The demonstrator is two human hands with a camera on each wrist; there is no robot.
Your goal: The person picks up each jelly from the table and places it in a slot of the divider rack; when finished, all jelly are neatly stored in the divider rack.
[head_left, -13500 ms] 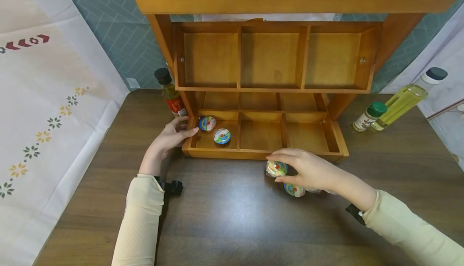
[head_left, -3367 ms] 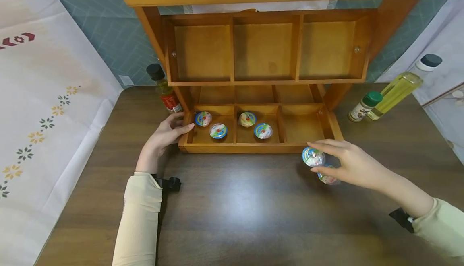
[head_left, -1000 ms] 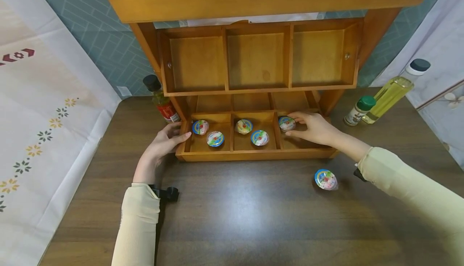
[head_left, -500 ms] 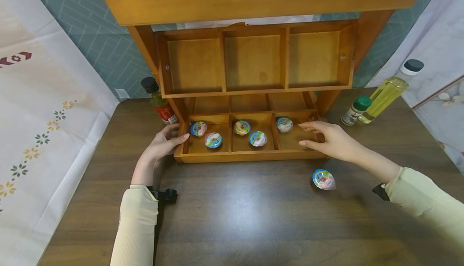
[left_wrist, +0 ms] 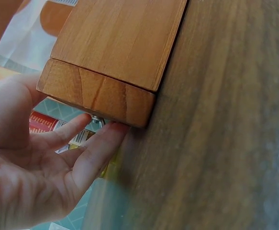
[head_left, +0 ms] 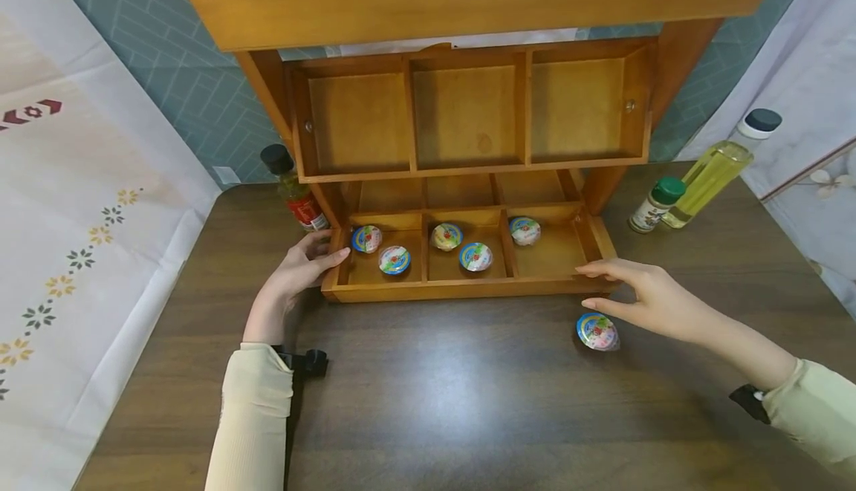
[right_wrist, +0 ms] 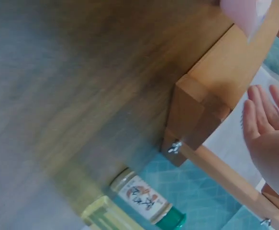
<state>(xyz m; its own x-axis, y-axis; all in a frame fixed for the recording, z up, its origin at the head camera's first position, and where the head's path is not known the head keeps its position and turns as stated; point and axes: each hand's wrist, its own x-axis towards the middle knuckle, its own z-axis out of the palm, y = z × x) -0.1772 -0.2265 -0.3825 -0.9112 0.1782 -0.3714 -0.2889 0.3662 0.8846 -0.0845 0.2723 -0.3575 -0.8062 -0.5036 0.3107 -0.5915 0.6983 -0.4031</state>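
My right hand (head_left: pixel 652 299) hovers with parted fingers and thumb at the front right corner of the wooden rack (head_left: pixel 428 290), holding nothing. Just below its thumb, one small jelly cup (head_left: pixel 597 331) with a blue-rimmed printed lid lies on the table; its pink body shows in the right wrist view. My left hand (head_left: pixel 294 272) grips the left wall of the rack's bottom tray, thumb over the rim and fingers against the outer side (left_wrist: pixel 101 143). In that tray, the left compartment has two cups (head_left: pixel 394 259), the middle two (head_left: pixel 475 256), the right one (head_left: pixel 524 231).
Above the bottom tray sits a tilted three-compartment tray (head_left: pixel 468 116). A red-labelled bottle (head_left: pixel 299 192) stands by the rack's left side. To its right are a green-capped seasoning jar (head_left: pixel 652 212) and a tall bottle of yellow oil (head_left: pixel 712 179).
Cups went into the middle compartment, then one into the right. My right hand let go of that cup and drew back to the front right, above the cup on the table. My left hand stays put.
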